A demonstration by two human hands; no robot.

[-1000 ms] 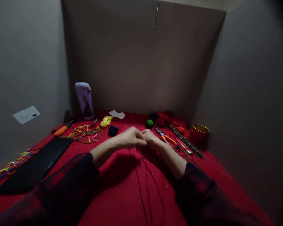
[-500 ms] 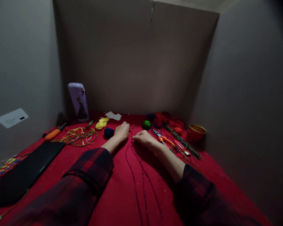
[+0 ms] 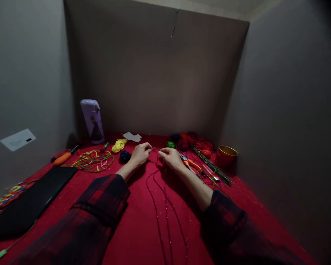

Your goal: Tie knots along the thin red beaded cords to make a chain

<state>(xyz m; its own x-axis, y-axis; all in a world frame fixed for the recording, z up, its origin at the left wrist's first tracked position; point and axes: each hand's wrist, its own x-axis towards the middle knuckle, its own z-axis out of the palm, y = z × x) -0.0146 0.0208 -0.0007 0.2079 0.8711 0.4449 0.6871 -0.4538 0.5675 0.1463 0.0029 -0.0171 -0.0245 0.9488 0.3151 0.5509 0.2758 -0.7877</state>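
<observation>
Several thin dark red cords (image 3: 165,206) run across the red table cloth (image 3: 138,228) from the near edge up to my hands. My left hand (image 3: 140,154) rests on the cloth with its fingers curled in a pinch at the cords' far end. My right hand (image 3: 171,158) lies a little to the right, fingers also pinched toward the cords. The two hands sit a small gap apart. A dark blue yarn ball (image 3: 125,156) lies just left of my left hand, and a green yarn ball (image 3: 170,144) lies just beyond my right hand.
A lilac bottle (image 3: 93,121) stands at the back left, near yellow yarn (image 3: 118,145) and tangled coloured cords (image 3: 92,161). Orange-handled pliers (image 3: 194,164), thin rods (image 3: 211,167), red yarn (image 3: 194,141) and a gold-rimmed cup (image 3: 226,156) are on the right. A black flat case (image 3: 30,204) lies left.
My hands, joined together above the cloth a second ago, moved apart and forward, and now rest on the cloth at the cords' far end.
</observation>
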